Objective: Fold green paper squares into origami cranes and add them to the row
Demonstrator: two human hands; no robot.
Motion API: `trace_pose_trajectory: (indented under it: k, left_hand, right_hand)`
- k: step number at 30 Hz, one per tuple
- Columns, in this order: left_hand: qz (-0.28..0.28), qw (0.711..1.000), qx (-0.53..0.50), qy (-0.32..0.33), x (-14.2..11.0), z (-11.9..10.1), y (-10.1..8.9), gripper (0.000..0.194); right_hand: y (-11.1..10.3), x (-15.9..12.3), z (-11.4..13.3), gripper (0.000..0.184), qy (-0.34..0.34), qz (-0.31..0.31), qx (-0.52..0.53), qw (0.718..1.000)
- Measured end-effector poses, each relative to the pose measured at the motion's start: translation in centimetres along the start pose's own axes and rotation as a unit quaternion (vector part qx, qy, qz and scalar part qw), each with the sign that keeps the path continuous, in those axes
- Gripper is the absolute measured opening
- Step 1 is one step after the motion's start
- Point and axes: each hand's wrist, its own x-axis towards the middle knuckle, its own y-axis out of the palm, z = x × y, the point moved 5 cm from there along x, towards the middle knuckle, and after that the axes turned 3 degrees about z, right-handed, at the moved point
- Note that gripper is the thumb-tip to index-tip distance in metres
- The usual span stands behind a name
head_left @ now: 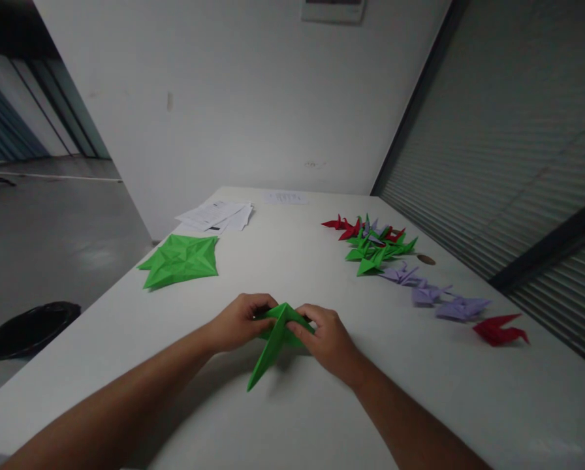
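Note:
A green folded paper [275, 343] is held between my two hands just above the white table [292, 418]. One long narrow point of it slants down toward me on the left, and its peak faces up. My left hand [243, 320] pinches the left side, thumb on the near face. On the other side, my right hand [328, 338] grips the paper with its thumb pressed near the middle. Fingertips behind the paper are partly hidden. Creased green paper sheets [185, 258] lie flat to the far left of my left hand.
Folded paper cranes in green [371, 261], red [501, 329] and purple [461, 307] lie along the right side. Printed sheets [217, 214] rest at the back left. A black-lined bin [31, 329] stands on the floor left of the table. Window blinds [508, 143] border the right edge.

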Motion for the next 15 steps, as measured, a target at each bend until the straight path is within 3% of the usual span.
trace_pose_trajectory:
  k: [4,7,10,15]
  left_hand:
    - [-0.021,0.997,0.069,0.01,-0.1,-0.7,-1.3,0.031]
    - [-0.028,0.995,-0.042,-0.082,-0.3,0.5,-2.2,0.043]
    - [-0.057,0.969,-0.177,-0.164,-0.4,2.3,-2.8,0.042]
    - [-0.088,0.956,-0.258,-0.107,0.2,3.7,-3.5,0.045]
  right_hand:
    - [-1.0,-0.1,0.8,0.012,-0.103,-0.033,-0.039,0.993]
    - [-1.3,-0.3,0.8,0.016,-0.139,-0.056,-0.072,0.986]
    - [-1.4,-0.4,0.8,0.018,-0.15,-0.071,-0.099,0.981]
    - [-1.2,-0.1,0.3,0.016,-0.131,-0.052,-0.099,0.985]
